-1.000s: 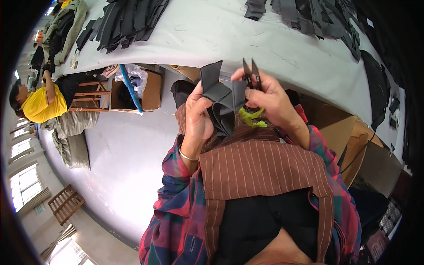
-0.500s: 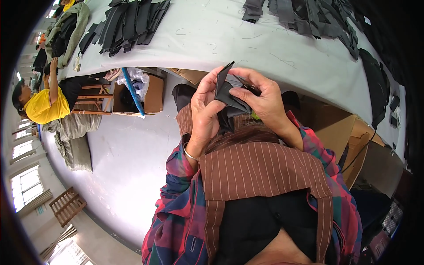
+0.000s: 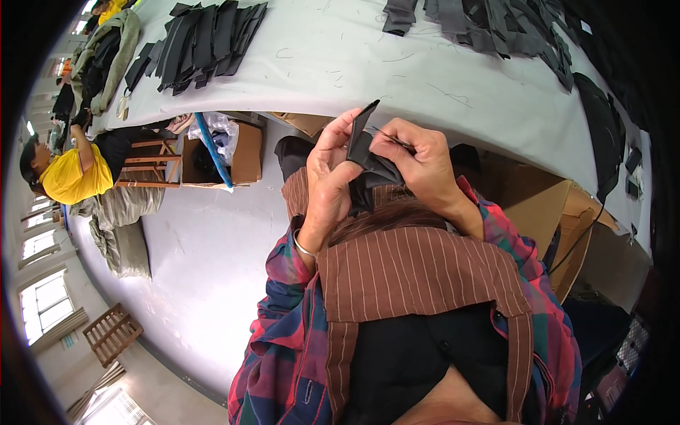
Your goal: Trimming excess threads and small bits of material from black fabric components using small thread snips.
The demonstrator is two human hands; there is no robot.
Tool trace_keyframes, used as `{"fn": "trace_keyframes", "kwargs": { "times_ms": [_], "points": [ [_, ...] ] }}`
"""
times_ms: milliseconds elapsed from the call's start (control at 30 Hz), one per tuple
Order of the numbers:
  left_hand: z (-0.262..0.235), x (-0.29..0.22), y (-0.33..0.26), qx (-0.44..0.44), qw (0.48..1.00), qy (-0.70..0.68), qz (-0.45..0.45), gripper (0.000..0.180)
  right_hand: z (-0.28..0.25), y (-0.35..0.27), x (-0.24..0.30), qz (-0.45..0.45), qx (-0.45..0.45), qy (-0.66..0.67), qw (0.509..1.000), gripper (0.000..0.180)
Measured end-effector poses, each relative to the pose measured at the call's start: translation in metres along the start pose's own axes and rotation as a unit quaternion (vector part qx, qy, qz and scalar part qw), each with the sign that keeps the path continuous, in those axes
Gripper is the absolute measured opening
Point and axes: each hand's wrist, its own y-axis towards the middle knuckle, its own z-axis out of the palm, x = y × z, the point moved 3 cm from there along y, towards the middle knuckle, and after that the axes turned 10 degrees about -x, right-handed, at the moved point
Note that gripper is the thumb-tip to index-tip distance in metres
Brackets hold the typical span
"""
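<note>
Along the pale table (image 3: 319,74), dark cut strips (image 3: 212,42) lie in a pile; in front of its near edge, above our lap, we hold a folded dark fabric piece (image 3: 363,129). Our left hand (image 3: 330,176) clamps it between thumb and fingers; our right hand (image 3: 426,161) has its fingers curled closed around a thin dark blade (image 3: 404,145), tips at the cloth. If the fold slips, the blade could nick cloth or our left fingertips, so close to its point.

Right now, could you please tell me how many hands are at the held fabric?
2: the left hand holding the dark fabric, the right hand at its right.
</note>
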Motion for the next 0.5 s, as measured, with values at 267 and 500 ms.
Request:
{"fn": "trace_keyframes", "kwargs": {
  "times_ms": [267,500],
  "points": [
    [-0.005,0.001,0.005,-0.055,0.986,0.149,0.043,0.055,-0.026,0.017,-0.013,0.091,-0.095,0.038,0.991,0.009],
    [-0.011,-0.02,0.007,-0.116,0.826,0.479,0.272,0.061,-0.034,0.025,0.019,-0.054,-0.093,-0.154,0.982,0.03]
  ]
}}
